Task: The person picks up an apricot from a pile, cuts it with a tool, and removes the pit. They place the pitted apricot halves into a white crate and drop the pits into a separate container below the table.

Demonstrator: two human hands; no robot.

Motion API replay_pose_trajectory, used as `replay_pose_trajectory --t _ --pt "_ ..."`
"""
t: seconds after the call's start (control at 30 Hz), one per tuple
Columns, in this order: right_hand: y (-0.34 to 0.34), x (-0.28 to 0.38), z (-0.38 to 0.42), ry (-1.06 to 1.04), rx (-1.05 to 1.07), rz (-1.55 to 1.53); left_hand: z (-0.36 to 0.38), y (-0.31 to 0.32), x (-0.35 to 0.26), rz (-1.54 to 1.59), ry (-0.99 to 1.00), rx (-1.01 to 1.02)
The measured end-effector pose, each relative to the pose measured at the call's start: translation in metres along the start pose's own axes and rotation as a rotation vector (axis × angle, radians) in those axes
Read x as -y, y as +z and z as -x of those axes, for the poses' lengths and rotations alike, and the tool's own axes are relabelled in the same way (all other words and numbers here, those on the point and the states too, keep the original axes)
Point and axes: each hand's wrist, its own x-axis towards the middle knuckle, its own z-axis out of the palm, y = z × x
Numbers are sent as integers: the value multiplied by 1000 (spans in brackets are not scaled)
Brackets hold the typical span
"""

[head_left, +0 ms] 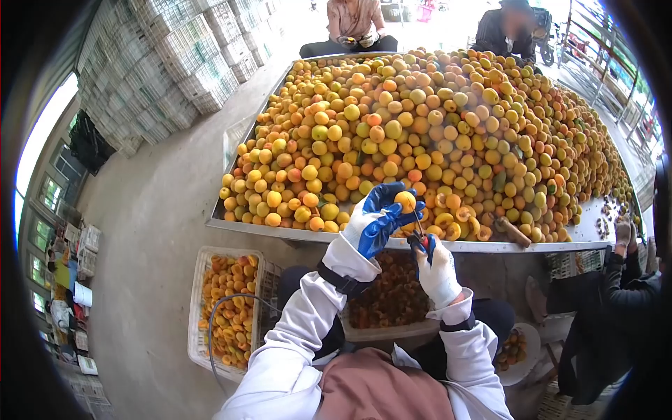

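Note:
My left hand (378, 222), in a white glove with a blue coated palm, is closed around an orange-yellow apricot (404, 202) just above the table's front edge. In the matching glove, my right hand (437, 271) grips a small thin-bladed tool (419, 227) by its dark and red handle. The blade points up at the apricot and seems to touch its lower side. Behind my hands rises a big heap of apricots (392, 133) on a metal table (315, 236). Cut apricot halves (455, 227) lie at the near edge.
A white crate (197, 301) of apricot halves stands at lower left. Below my hands is a bin (388, 333) of dark scraps. A wooden-looking stick (514, 232) lies on the table edge. Co-workers sit at the far side and right. Stacked crates (168, 56) line the left.

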Motion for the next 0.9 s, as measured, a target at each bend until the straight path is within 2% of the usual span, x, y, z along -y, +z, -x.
replay_pose_trajectory --t 0.4,0.47,0.53,0.63,0.9 --pt "6 -3 6 17 3 17 2 -1 9 101 20 32" --pt "4 -3 4 2 57 3 2 -2 10 92 25 37" --pt "4 -4 3 2 54 7 3 0 12 -185 69 -13" --pt "9 -9 1 12 41 6 5 7 18 -328 145 12" --pt "23 -10 -1 23 -69 7 5 -3 40 -191 4 -69"
